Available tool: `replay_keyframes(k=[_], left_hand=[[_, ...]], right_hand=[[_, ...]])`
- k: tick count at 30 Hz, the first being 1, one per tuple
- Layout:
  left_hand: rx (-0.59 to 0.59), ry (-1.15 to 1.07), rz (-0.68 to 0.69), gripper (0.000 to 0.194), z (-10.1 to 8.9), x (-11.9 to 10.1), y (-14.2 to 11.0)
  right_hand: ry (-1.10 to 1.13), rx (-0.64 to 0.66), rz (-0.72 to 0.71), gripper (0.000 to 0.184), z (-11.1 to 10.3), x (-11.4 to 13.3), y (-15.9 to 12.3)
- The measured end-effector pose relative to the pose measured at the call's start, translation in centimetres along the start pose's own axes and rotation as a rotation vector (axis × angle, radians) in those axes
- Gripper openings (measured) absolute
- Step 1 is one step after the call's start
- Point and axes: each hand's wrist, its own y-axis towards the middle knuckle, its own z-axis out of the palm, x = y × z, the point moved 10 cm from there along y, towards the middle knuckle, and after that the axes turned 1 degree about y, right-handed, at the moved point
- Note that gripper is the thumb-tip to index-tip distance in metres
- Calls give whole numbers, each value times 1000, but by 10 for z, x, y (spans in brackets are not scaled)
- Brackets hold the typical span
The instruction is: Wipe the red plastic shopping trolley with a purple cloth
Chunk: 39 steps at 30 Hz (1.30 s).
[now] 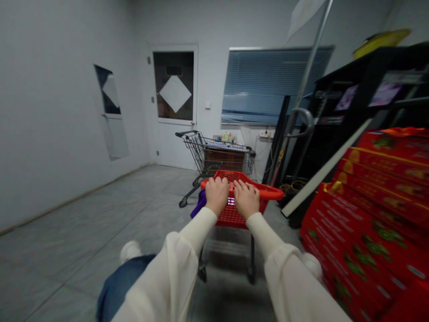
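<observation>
A small cart with a red plastic basket point(268, 193) stands on the floor just ahead of me. My left hand point(216, 194) and my right hand point(246, 197) sit side by side on its near rim, fingers curled over the handle. Both arms wear cream sleeves. A purple item point(198, 204) hangs at the basket's left side. My blue trouser leg and white shoe point(130, 250) show below left.
A metal shopping cart point(217, 156) with goods stands farther ahead by a white door point(174, 107). Stacked red cartons point(368, 214) line the right side, with a black shelf unit point(368, 103) behind. Grey tiled floor point(83, 223) opens to the left.
</observation>
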Motion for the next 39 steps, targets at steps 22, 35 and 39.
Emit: replay_keyframes(k=[22,35,39], left_hand=[[62,-8,-40,31,9,48,23],[67,7,-8,30,7,50,28],[69,9,-95,32,6,51,26]], right_hand=[[-23,86,-66,45,0,-20,-2],[12,28,-23,42,0,-19,-6],[-2,29,-15,41,1,-13,-6]])
